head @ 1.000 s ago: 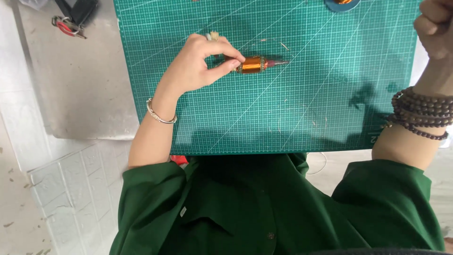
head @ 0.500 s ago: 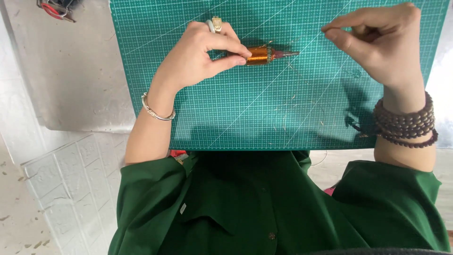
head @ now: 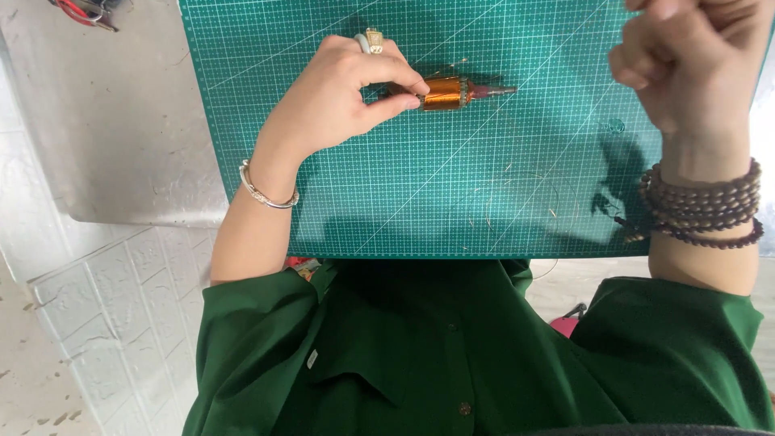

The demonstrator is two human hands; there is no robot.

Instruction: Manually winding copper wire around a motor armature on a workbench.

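Left hand [head: 339, 101] pinches copper-wound motor armature [head: 449, 94] flat on far green gridded cutting mat [head: 420, 202]; right hand [head: 694, 69] fisted at right, contents indiscernible; unwinding step, next needs steady pull.

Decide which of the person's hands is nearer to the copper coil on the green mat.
Left. The left hand pinches the copper coil's end; the right hand is raised apart, off to its right.
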